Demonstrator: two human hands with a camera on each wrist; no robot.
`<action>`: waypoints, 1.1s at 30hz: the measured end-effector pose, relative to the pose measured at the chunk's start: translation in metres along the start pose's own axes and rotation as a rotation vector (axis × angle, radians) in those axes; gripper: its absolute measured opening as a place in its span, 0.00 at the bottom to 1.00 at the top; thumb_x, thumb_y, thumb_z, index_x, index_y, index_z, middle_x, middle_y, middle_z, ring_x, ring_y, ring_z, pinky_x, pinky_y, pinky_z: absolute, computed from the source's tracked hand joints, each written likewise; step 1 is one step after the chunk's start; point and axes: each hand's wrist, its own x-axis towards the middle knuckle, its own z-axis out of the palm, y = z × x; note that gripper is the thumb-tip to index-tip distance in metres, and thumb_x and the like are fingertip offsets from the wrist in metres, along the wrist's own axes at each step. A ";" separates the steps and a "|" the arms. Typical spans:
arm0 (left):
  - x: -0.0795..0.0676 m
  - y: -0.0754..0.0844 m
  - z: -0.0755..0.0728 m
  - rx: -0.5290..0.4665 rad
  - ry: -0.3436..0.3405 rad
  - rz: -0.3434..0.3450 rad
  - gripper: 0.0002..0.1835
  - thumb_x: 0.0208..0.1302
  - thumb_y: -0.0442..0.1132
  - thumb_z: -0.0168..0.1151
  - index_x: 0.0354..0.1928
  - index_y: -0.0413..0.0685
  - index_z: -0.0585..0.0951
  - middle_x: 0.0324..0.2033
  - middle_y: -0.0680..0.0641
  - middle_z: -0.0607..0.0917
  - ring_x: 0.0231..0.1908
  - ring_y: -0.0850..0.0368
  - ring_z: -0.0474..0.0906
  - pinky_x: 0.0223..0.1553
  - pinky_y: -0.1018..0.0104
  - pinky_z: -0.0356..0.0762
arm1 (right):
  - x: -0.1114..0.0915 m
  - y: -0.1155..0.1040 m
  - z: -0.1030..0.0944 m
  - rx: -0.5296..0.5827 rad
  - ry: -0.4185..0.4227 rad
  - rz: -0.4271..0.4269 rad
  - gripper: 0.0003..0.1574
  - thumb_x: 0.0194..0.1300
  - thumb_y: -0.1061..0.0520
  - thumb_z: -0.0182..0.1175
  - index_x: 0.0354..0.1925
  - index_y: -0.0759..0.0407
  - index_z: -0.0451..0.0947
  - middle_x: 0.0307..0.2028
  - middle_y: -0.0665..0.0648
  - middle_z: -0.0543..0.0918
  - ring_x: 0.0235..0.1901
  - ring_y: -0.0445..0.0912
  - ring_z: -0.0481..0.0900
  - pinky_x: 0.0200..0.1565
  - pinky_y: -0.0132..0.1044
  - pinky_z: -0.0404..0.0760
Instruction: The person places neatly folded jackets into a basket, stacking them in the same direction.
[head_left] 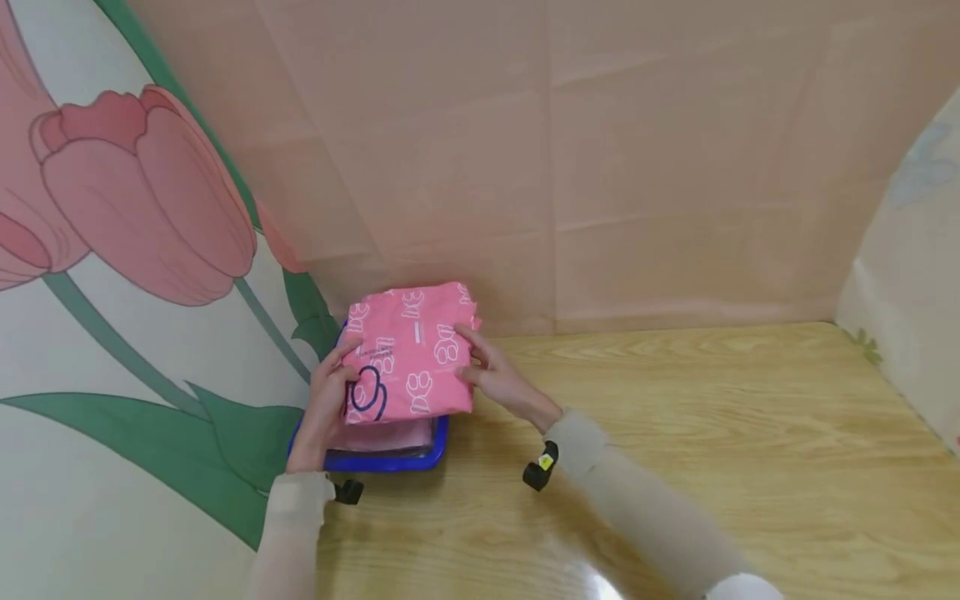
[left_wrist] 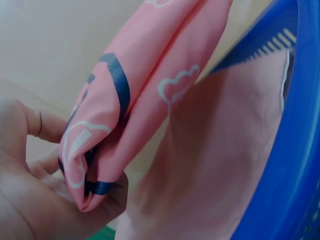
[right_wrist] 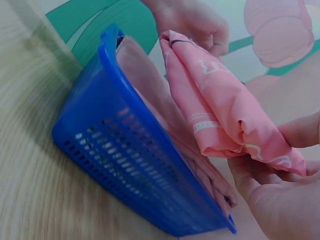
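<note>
A folded pink cloth (head_left: 408, 350) with white outline prints and a dark blue motif is held up over a blue plastic basket (head_left: 435, 450). My left hand (head_left: 327, 396) grips its left edge, thumb on top and fingers beneath, as the left wrist view shows with the cloth's folded layers (left_wrist: 150, 90). At the opposite edge, my right hand (head_left: 498, 375) pinches the cloth between thumb and fingers. Inside the basket lies paler pink fabric (right_wrist: 150, 85), partly hidden under the held cloth in the head view.
The basket stands on a wood-grain surface (head_left: 675, 433), close to a left wall panel (head_left: 150, 200) painted with tulips. Behind it hangs a creased pinkish-beige sheet (head_left: 600, 167). A pale panel (head_left: 915, 275) rises at the right.
</note>
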 end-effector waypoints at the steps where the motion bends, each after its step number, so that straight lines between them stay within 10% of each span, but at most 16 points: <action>1: 0.000 0.000 -0.003 0.001 0.003 0.000 0.34 0.73 0.29 0.47 0.78 0.56 0.73 0.77 0.45 0.66 0.54 0.53 0.70 0.42 0.73 0.75 | 0.002 0.000 0.003 0.005 0.004 -0.006 0.48 0.77 0.69 0.53 0.87 0.49 0.50 0.79 0.68 0.63 0.71 0.63 0.73 0.62 0.47 0.85; 16: -0.003 0.006 -0.033 0.058 0.050 -0.025 0.35 0.74 0.29 0.45 0.81 0.56 0.69 0.83 0.47 0.59 0.61 0.53 0.66 0.49 0.73 0.73 | 0.015 0.002 0.037 -0.039 -0.008 -0.048 0.46 0.78 0.69 0.52 0.86 0.56 0.49 0.82 0.69 0.58 0.72 0.61 0.72 0.66 0.46 0.82; 23: -0.003 0.001 -0.044 0.110 0.095 -0.026 0.34 0.74 0.29 0.45 0.81 0.55 0.69 0.84 0.49 0.59 0.66 0.52 0.63 0.53 0.71 0.69 | 0.021 0.007 0.050 -0.086 -0.011 -0.013 0.47 0.79 0.67 0.53 0.87 0.51 0.48 0.84 0.63 0.56 0.61 0.56 0.80 0.51 0.37 0.86; 33: 0.001 -0.008 -0.057 0.155 0.109 -0.042 0.35 0.74 0.29 0.46 0.81 0.54 0.68 0.85 0.49 0.57 0.74 0.51 0.59 0.58 0.69 0.65 | 0.032 0.019 0.068 -0.060 0.008 0.003 0.47 0.77 0.68 0.53 0.86 0.54 0.49 0.85 0.63 0.52 0.73 0.61 0.71 0.67 0.51 0.80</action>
